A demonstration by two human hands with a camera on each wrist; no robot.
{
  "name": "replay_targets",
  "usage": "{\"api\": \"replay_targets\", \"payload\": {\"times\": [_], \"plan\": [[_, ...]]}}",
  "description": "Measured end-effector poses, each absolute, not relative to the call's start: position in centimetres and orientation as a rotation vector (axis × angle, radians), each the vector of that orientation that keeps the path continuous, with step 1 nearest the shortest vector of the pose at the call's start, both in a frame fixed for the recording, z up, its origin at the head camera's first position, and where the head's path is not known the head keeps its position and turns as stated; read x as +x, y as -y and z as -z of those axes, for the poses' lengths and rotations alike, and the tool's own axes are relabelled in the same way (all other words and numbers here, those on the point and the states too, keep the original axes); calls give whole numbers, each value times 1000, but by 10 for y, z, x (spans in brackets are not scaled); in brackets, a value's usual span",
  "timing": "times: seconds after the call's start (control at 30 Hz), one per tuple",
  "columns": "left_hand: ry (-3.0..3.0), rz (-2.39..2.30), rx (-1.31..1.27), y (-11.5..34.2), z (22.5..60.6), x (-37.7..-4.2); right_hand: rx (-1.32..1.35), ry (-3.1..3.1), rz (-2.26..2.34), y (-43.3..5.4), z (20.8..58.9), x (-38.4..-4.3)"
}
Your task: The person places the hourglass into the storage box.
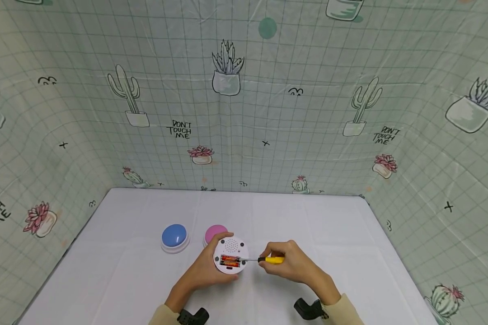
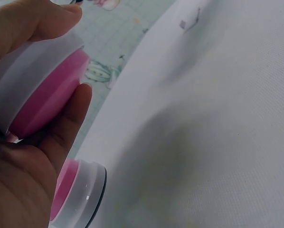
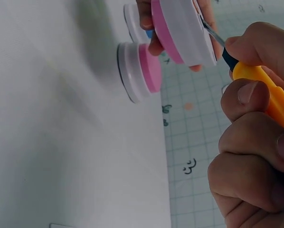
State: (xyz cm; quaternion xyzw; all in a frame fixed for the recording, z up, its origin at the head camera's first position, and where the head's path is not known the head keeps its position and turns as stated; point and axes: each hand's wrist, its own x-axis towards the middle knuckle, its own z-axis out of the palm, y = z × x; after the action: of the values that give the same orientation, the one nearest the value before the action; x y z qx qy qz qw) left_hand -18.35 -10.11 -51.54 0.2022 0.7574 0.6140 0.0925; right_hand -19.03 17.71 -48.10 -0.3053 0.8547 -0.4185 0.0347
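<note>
My left hand (image 1: pixel 206 269) grips a round white push button (image 1: pixel 241 245) by its rim, with its underside turned up. In the left wrist view, the pink dome (image 2: pixel 52 95) faces the palm. Two orange-and-black batteries (image 1: pixel 230 261) lie in the open compartment, next to a cluster of small holes and dark feet. A screwdriver (image 1: pixel 273 260) with a yellow handle is held by my right hand (image 1: pixel 290 262), its fingers curled round the handle. Its metal shaft points left, and the tip meets the right end of the batteries. The exact contact is too small to tell.
A blue push button (image 1: pixel 174 235) stands on the white table (image 1: pixel 146 280) to the left. Another pink push button (image 1: pixel 215 231) stands just behind my left hand, partly hidden by it. Patterned cloth (image 1: pixel 244 113) rises at the back and both sides.
</note>
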Motion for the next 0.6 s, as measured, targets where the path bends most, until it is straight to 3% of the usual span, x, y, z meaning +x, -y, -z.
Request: {"api": "replay_targets", "payload": {"times": [0.6], "plan": [[-2323,-1757,536,102,518,-182,-1069,-2655,1097,-169,462,-190]]}}
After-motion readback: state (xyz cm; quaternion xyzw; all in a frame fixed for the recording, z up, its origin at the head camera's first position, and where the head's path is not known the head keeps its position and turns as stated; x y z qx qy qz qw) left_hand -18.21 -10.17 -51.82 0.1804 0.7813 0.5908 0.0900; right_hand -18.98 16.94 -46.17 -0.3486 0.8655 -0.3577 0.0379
